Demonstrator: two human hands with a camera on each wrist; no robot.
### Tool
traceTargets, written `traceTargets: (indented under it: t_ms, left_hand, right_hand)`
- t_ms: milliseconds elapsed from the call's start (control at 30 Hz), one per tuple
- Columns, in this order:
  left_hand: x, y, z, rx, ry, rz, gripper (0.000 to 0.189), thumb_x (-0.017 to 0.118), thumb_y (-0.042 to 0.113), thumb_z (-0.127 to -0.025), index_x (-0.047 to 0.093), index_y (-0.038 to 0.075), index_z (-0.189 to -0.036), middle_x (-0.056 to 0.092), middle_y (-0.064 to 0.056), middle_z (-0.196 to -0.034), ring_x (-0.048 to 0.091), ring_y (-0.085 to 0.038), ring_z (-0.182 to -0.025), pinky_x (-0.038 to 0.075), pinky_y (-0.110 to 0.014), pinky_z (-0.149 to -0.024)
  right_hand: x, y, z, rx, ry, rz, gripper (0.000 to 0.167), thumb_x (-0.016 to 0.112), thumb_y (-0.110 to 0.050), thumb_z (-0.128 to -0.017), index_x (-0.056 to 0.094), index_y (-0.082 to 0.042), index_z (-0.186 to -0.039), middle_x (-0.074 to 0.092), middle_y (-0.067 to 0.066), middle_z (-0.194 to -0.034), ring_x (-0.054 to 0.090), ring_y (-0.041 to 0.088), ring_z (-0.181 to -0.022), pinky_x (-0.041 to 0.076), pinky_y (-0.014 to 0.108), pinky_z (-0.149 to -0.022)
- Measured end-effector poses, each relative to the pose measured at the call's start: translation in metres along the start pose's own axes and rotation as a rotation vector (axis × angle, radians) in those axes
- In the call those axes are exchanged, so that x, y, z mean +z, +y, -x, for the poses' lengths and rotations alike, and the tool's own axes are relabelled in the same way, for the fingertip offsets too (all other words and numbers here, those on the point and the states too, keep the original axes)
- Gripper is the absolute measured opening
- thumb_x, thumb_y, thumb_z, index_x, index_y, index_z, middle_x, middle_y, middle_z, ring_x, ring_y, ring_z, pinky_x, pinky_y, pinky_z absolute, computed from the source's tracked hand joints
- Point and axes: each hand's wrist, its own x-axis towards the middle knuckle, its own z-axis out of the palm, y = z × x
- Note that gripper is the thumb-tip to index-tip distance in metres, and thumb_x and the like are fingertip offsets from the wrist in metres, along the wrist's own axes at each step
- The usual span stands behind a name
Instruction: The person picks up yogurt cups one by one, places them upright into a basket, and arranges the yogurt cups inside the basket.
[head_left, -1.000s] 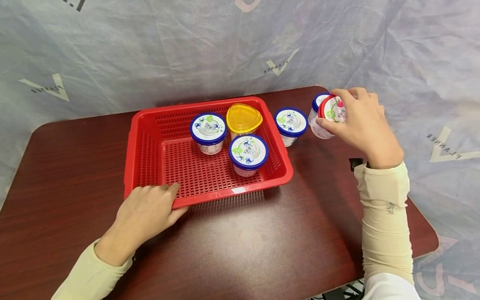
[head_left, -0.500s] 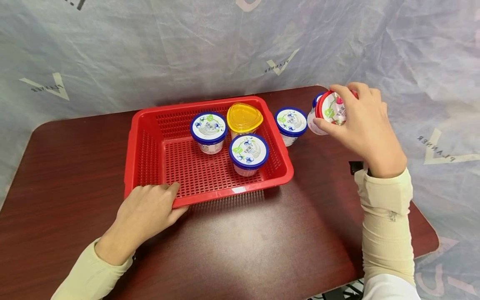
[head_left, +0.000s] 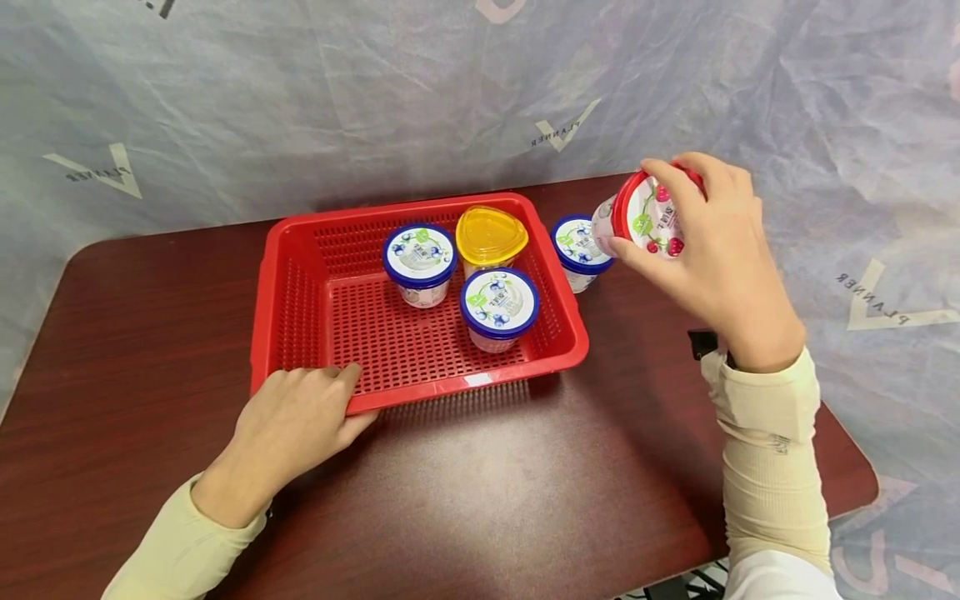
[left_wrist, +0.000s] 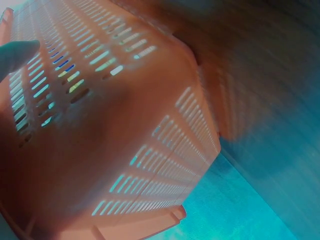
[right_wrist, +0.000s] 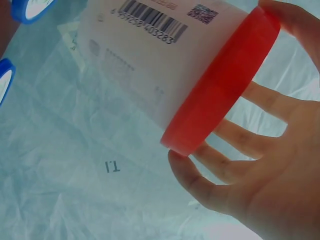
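1. Red-lidded cup [head_left: 647, 221] is hanging tilted in the air over the far right of the worktop [head_left: 480, 492], just right of the red basket [head_left: 300, 275], with its lid facing the camera.
2. Right hand [head_left: 712, 250] is grasping it with fingertips spread round the lid rim; the right wrist view is showing the fingers [right_wrist: 235, 165] bearing on the rim alone, not the cup wall.
3. Left hand [head_left: 296, 429] is resting on the basket's near left rim with fingers relaxed, thumb lying along the edge, grasping nothing.
4. Risk, as I judge it: a grip on the lid alone may be letting the lid pop off or the tilted cup slip and fall.
5. One blue-lidded cup [head_left: 577, 250] is standing on the worktop right beside the held cup, partly hidden behind it, so a low sweep could be knocking it over.
6. Inside the basket, two blue-lidded cups [head_left: 420, 260] and a yellow-lidded tub [head_left: 490, 237] are crowding the far right corner, while the left half is lying open.
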Motion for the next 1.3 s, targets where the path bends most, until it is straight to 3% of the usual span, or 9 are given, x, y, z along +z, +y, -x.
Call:
traceTargets:
  t_ms: [533,900,1133,1300]
  left_hand:
    - [0.002,0.002,-0.002,-0.013,-0.015,-0.001,0.040,0.076,0.044,-0.080,0.062,0.007,-0.084,0.042,0.004,-0.054,0.041,-0.015,-0.042,0.042,-0.034,-0.041]
    - [0.001,0.002,-0.001,-0.012,0.003,-0.015,0.041,0.078,0.044,-0.079,0.060,0.008,-0.081,0.041,0.003,-0.054,0.041,-0.016,-0.041,0.040,-0.034,-0.040]
    - [0.000,0.003,0.000,0.002,0.011,-0.022,0.042,0.078,0.045,-0.080,0.055,0.010,-0.075,0.038,0.005,-0.053,0.040,-0.015,-0.041,0.039,-0.033,-0.040]
    - [-0.001,0.002,0.002,-0.007,0.016,-0.028,0.042,0.077,0.046,-0.080,0.056,0.010,-0.076,0.038,0.004,-0.053,0.040,-0.014,-0.041,0.039,-0.032,-0.040]
  right_hand:
    - [0.015,-0.018,0.001,-0.201,0.086,-0.050,0.065,0.083,-0.026,-0.076,0.058,-0.009,-0.134,0.051,0.023,-0.132,0.043,0.044,-0.122,0.033,0.061,-0.092]
    - [0.025,-0.041,-0.004,-0.321,0.097,-0.112,0.069,0.085,-0.024,-0.073,0.058,-0.009,-0.134,0.050,0.023,-0.134,0.043,0.044,-0.123,0.034,0.061,-0.092]
    - [0.033,-0.054,-0.007,-0.400,0.058,-0.133,0.074,0.087,-0.028,-0.072,0.057,-0.009,-0.137,0.050,0.024,-0.135,0.044,0.042,-0.125,0.033,0.057,-0.103]
    - [0.037,-0.067,-0.012,-0.458,0.023,-0.142,0.077,0.087,-0.028,-0.072,0.055,-0.011,-0.139,0.049,0.023,-0.137,0.042,0.042,-0.127,0.033,0.059,-0.101]
